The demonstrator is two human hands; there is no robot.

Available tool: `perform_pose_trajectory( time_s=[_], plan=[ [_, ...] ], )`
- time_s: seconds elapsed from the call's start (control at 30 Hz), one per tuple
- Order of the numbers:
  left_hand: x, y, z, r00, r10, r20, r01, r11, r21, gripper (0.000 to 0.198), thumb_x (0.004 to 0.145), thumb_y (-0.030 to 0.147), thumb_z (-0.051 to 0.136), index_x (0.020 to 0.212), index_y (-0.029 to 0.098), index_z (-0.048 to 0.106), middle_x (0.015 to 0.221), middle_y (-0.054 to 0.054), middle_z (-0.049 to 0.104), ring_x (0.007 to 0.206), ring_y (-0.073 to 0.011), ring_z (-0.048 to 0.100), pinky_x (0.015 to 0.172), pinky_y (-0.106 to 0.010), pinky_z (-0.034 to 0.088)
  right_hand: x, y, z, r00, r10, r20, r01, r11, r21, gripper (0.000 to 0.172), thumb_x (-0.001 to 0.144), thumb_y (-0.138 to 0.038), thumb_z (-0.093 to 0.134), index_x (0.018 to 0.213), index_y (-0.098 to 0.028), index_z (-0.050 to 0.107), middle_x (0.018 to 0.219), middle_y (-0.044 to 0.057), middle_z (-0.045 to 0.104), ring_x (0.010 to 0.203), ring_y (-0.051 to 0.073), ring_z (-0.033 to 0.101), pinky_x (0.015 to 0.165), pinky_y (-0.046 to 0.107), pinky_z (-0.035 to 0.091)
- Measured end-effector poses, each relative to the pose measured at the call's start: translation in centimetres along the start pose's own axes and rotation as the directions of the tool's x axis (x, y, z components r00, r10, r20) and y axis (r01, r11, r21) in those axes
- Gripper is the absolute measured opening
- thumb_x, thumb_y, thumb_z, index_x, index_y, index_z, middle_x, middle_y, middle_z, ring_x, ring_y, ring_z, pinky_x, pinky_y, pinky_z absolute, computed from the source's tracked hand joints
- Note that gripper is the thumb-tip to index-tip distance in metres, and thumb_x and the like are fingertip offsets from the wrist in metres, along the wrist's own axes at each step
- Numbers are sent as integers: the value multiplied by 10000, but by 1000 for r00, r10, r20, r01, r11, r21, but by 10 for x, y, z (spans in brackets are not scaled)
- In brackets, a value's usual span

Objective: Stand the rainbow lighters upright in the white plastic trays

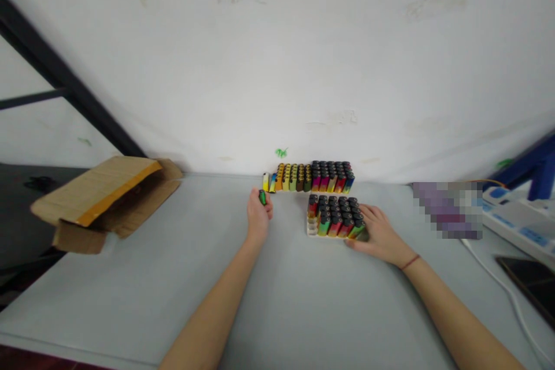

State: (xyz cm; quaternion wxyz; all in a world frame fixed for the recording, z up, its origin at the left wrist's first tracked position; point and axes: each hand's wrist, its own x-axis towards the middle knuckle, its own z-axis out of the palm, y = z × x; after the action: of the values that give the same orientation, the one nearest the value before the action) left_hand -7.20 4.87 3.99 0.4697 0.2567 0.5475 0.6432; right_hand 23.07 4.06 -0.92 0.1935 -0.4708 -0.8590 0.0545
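Note:
My left hand [259, 217] is closed around a green lighter [262, 197], whose dark top shows above the fingers. On the table, my right hand [376, 234] grips the right side of a white tray [311, 232] with its thumb at the front corner. Black-topped lighters [333, 225] in green, red and orange stand upright in this tray, and several slots in its left column are bare. Behind it, against the wall, are yellow-topped lighters [293, 176] and another block of black-topped lighters [333, 176]. Two loose lighters [269, 182] stand at that row's left end.
An open cardboard box [117, 196] lies at the table's left side. To the right are a blurred purple item [446, 211], a white power strip [515, 222], a phone [526, 283] and a white cable [498, 280]. The white wall [260, 69] bounds the table's back.

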Motion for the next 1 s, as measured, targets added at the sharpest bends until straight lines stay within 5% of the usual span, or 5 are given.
perform_pose_trajectory(
  time_s=[0.43, 0.57, 0.67, 0.83, 1.0],
  plan=[
    [4, 1, -3, 1000, -21, -11, 21, 999, -31, 311, 861, 330, 284, 579, 219, 357, 409, 84, 237, 326, -72, 177, 348, -181, 134, 0, 1, 2, 1000, 0, -3, 0, 1000, -10, 688, 741, -516, 681, 1301, -131, 572, 1328, 197, 598, 1209, 378, 508, 1059, 550, 371],
    [5, -4, -2, 998, -25, 49, 27, 999, -40, 368, 900, 447, 275, 628, 221, 377, 433, 93, 256, 337, -68, 190, 362, -189, 159, 0, 1, 1, 1000, -11, -6, 11, 1000, -6, 673, 745, -509, 679, 1298, -140, 574, 1338, 191, 596, 1206, 372, 510, 1060, 541, 371],
    [2, -13, -1, 980, 127, 157, -126, 992, -16, 400, 880, 586, 365, 742, 217, 431, 483, 95, 328, 373, -74, 258, 392, -199, 218, 1, 2, 1, 1000, -9, 2, 9, 1000, -13, 679, 746, -512, 678, 1296, -127, 575, 1340, 198, 593, 1208, 371, 509, 1067, 538, 363],
    [-15, -23, 1, 783, 440, 440, -549, 821, 156, 274, 939, 477, 468, 1015, 215, 492, 734, 16, 573, 674, -129, 541, 681, -274, 464, 0, 1, 1, 1000, -3, 5, 3, 1000, -16, 683, 741, -514, 682, 1293, -126, 577, 1341, 199, 590, 1214, 372, 505, 1073, 540, 353],
    [-24, -20, 6, 572, 527, 628, -784, 577, 229, 297, 947, 437, 500, 1010, 182, 639, 998, -95, 625, 930, -194, 584, 827, -333, 498, 0, 1, 1, 1000, 1, 5, -1, 1000, -11, 696, 740, -526, 689, 1302, -131, 577, 1344, 197, 589, 1216, 373, 501, 1070, 536, 358]
  ],
)
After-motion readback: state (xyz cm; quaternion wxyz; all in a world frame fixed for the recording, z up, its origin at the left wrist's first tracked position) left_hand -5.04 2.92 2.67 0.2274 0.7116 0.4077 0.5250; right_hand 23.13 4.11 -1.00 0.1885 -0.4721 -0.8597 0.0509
